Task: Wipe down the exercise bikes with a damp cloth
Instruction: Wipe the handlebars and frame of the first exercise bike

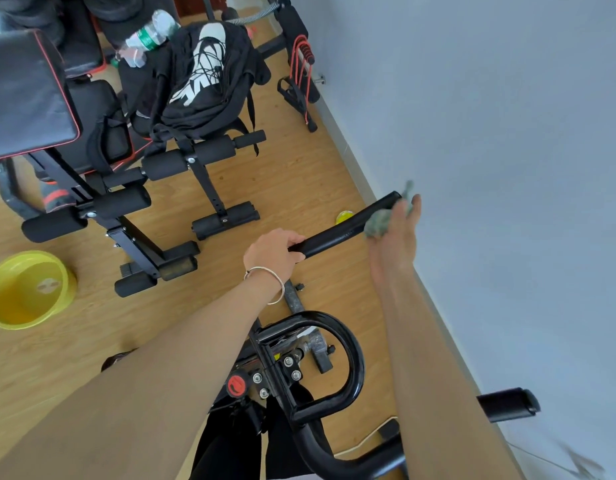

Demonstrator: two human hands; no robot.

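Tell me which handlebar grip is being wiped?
The far handlebar grip: left hand holds it, right hand holds the green cloth against it. The near grip is untouched.

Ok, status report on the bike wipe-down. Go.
Left hand gripping the handlebar grip near end. Right hand holding the cloth at the far end, blurred. Wall close on the right.

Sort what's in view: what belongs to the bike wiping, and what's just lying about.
Job: cloth in right hand; handlebar, held by left hand; possibly the yellow basin.
Lying about: backpack, water bottle, weight bench.
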